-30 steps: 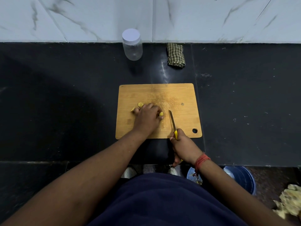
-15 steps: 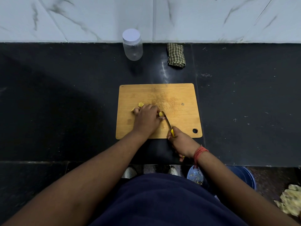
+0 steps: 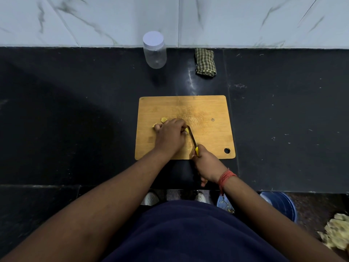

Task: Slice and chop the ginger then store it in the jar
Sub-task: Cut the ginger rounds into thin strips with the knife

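Observation:
A wooden cutting board (image 3: 207, 110) lies on the black counter. My left hand (image 3: 170, 135) curls over a yellow piece of ginger (image 3: 187, 131) on the board, hiding most of it. Cut ginger slices (image 3: 164, 120) lie just beyond my knuckles. My right hand (image 3: 206, 163) grips the yellow handle of a knife (image 3: 192, 138), whose blade angles up-left against the ginger beside my left fingers. A clear plastic jar (image 3: 154, 52) with a white lid on stands at the back by the wall.
A folded checked cloth (image 3: 205, 62) lies at the back, right of the jar. A marble-tiled wall runs behind the counter. Below the counter's front edge sits a blue bucket (image 3: 281, 205), with a pale crumpled heap (image 3: 338, 231) at the far right.
My right hand has swung the knife left, from standing apart from the ginger to the blade lying against it beside my left fingers. My left hand has stayed in place.

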